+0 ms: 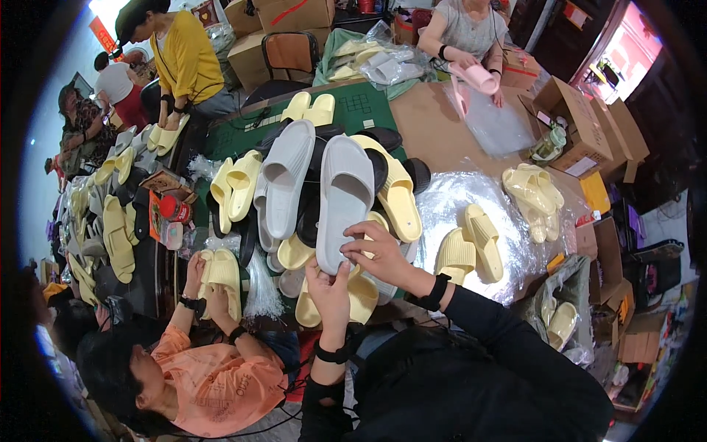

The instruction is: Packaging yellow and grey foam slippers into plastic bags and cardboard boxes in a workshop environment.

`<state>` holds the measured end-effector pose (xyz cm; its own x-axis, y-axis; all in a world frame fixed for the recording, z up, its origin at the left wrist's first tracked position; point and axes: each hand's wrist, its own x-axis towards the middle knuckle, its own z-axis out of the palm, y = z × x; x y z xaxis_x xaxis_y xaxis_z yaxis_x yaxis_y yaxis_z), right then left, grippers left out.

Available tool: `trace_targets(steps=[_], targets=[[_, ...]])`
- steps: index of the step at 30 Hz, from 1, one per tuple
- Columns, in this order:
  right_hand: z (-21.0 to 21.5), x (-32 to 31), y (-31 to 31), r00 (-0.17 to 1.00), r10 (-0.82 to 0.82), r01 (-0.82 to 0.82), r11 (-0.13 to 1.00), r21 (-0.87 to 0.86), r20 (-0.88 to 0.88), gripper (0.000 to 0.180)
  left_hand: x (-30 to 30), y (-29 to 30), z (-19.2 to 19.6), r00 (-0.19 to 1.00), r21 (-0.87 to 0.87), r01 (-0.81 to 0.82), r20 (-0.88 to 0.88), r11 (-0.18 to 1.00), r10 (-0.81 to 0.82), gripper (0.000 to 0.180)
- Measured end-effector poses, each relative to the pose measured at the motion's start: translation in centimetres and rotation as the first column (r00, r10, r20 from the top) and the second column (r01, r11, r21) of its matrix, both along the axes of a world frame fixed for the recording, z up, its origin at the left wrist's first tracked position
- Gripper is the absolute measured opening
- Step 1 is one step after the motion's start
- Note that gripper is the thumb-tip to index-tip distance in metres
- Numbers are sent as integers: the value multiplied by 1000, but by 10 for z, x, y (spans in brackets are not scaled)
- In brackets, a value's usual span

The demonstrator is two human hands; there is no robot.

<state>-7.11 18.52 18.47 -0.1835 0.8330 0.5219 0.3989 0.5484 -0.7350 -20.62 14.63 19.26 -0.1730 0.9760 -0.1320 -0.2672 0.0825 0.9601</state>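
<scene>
A grey slide slipper (346, 184) lies sole down over the pile, its heel toward me. My left hand (329, 291) grips the heel edge between thumb and fingers. My right hand (383, 254) is bent over the heel's footbed, fingertips and thumb drawn together in a pinch; anything small between them is hidden. Left of it rests a second grey slipper (286, 177). A pale yellow slipper (398, 195) leans at the right, and yellow slippers (239, 184) lie farther left. Under my hands, more yellow slippers (361, 298) show at the table edge.
Yellow slippers (482, 243) sit on clear plastic sheeting (449, 199) at right, near a bagged pair (534, 195). A co-worker in orange (213, 376) handles a yellow slipper (223, 276) beside me. Across the table, another person holds a pink slipper (475, 77). Cardboard boxes (574, 125) stand right.
</scene>
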Motion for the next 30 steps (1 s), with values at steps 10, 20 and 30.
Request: trace_targets(steps=[10,20,30], targets=[[2,0,5,1000,5,-5,998,-56,-12,13,0,6,-7,999,44,28,-40,999,-26,35],[2,1,6,1000,26,-27,996,-81,-6,14,0,4,-9,999,74,26,-43,997,-23,34],[-3,0,-1,998,-12,7,997,-81,-55,17,1,2,-6,999,47,16,-42,999,-14,34]])
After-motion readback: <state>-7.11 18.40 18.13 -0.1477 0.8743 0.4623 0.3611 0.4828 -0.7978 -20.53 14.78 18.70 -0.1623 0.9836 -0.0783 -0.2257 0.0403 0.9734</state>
